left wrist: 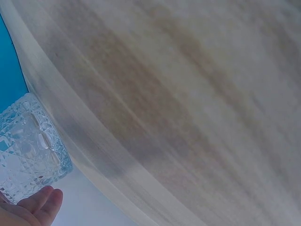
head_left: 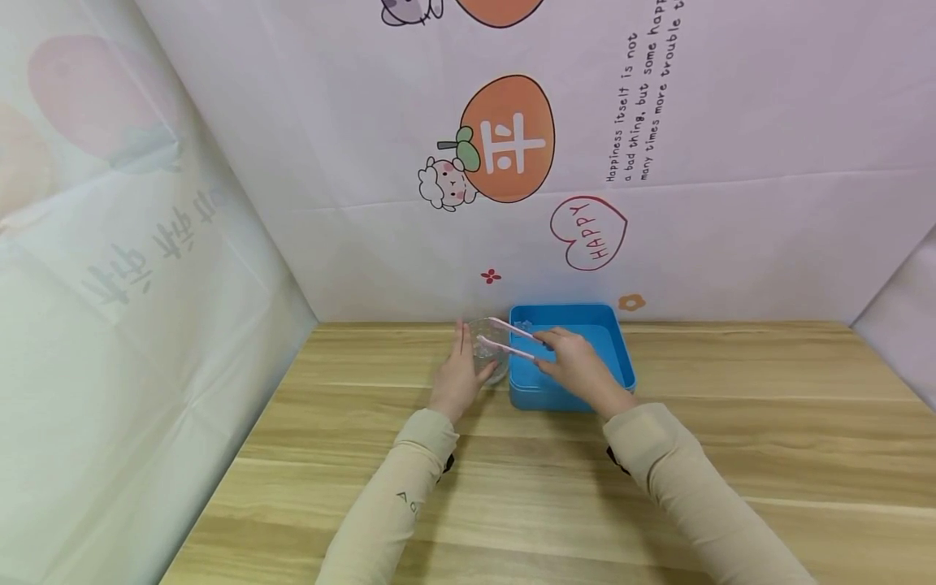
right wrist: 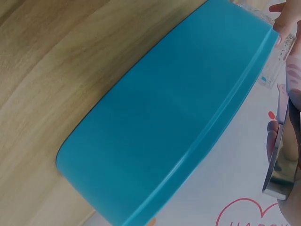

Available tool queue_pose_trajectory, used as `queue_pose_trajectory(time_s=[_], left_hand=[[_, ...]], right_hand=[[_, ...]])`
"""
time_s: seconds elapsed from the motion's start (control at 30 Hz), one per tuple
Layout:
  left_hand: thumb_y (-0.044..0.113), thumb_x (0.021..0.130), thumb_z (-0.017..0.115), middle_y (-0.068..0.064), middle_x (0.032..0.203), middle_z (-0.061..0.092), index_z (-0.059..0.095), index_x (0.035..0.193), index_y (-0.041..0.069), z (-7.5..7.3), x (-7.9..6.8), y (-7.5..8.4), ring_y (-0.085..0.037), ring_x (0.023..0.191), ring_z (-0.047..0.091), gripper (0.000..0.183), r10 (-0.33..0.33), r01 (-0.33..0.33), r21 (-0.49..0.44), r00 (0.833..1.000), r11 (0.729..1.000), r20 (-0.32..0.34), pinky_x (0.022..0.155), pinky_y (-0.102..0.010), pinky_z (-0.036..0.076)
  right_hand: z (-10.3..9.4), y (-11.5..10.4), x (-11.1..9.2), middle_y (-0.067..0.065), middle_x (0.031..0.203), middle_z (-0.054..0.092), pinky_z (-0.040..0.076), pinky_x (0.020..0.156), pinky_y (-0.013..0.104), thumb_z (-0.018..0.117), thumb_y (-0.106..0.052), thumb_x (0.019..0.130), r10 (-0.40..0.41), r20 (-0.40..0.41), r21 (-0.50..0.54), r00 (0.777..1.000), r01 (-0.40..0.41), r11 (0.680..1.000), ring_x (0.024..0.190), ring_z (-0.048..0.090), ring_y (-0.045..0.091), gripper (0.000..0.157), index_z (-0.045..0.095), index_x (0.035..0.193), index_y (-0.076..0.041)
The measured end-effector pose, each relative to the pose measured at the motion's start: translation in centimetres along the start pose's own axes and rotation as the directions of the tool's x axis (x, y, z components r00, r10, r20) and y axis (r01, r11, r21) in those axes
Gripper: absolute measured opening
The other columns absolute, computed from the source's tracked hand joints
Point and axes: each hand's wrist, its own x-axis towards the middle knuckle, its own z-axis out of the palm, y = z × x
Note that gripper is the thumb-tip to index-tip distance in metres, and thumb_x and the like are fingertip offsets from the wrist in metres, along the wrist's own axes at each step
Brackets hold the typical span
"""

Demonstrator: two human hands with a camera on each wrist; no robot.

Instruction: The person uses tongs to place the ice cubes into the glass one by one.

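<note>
My left hand (head_left: 457, 380) holds a clear, cut-glass cup (head_left: 500, 373), with the thumb on its near side and the fingers along its left. The patterned glass wall (left wrist: 26, 150) shows at the left of the left wrist view, fingertips against it. In my right hand (head_left: 582, 370) is a pair of tongs (head_left: 510, 350) with pink arms, pinched between thumb and fingers. Their tips are spread over the cup's mouth; whether they hold something is unclear. The tongs' bent metal end (right wrist: 282, 174) appears in the right wrist view.
A blue open box (head_left: 552, 397) stands right of the cup, under my right hand. Small clear pieces (head_left: 522, 327) lie in its far left corner. Behind rises a printed white cloth (head_left: 395, 268); the wood-grain table (head_left: 526, 504) extends toward me.
</note>
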Motion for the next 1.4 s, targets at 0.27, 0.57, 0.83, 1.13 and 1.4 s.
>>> queue_pose_trajectory(time_s=[0.27,0.57,0.83,1.13,1.4], left_hand=[[0.049,0.091,0.055,-0.011,0.16,0.013,0.015,0.151,0.001,-0.1,-0.1,0.1,-0.014,0.054,0.045,0.086,0.003,-0.003,-0.001,1.0,1.0,0.001,0.045,-0.021,0.035],[0.049,0.092,0.054,-0.012,0.16,0.014,0.014,0.151,0.001,-0.1,-0.1,0.1,-0.022,0.075,0.063,0.086,0.012,-0.012,0.008,1.0,1.0,-0.003,0.053,-0.025,0.046],[0.049,0.092,0.054,-0.012,0.16,0.015,0.015,0.151,0.001,-0.1,-0.2,0.1,-0.016,0.064,0.054,0.086,0.018,-0.018,0.023,1.0,1.0,-0.007,0.048,-0.021,0.04],[0.051,0.092,0.052,-0.011,0.16,0.012,0.013,0.151,0.002,-0.3,-0.1,0.1,-0.018,0.063,0.056,0.087,0.017,-0.017,0.018,1.0,1.0,0.014,0.047,-0.02,0.039],[0.052,0.092,0.052,-0.01,0.161,0.012,0.013,0.151,0.002,-0.4,-0.2,0.1,-0.015,0.06,0.051,0.087,0.011,-0.012,0.022,1.0,1.0,0.013,0.047,-0.019,0.037]], right_hand=[[-1.0,0.9,-0.2,0.022,0.115,0.064,0.054,0.082,0.047,0.068,-0.013,0.086,0.093,-0.038,0.012,0.995,-0.093,0.996,0.102,0.063,0.035,0.041,0.059,0.124,0.002],[-1.0,2.9,-0.5,0.024,0.114,0.065,0.054,0.08,0.048,0.066,-0.012,0.087,0.166,-0.041,-0.032,0.985,-0.167,0.985,0.098,0.063,0.036,0.038,0.061,0.122,0.002],[-0.4,3.9,-0.8,0.022,0.111,0.067,0.055,0.076,0.043,0.066,-0.009,0.087,0.163,0.099,-0.081,0.982,-0.155,0.985,0.097,0.065,0.034,0.034,0.063,0.12,0.001],[0.7,4.0,-0.3,0.021,0.116,0.066,0.055,0.082,0.044,0.066,-0.01,0.087,0.183,0.139,-0.118,0.973,-0.167,0.979,0.104,0.063,0.035,0.035,0.063,0.12,0.0],[1.5,3.9,0.3,0.02,0.116,0.066,0.054,0.083,0.044,0.066,-0.01,0.087,0.181,0.137,-0.136,0.974,-0.162,0.977,0.104,0.063,0.034,0.035,0.063,0.12,0.001]])
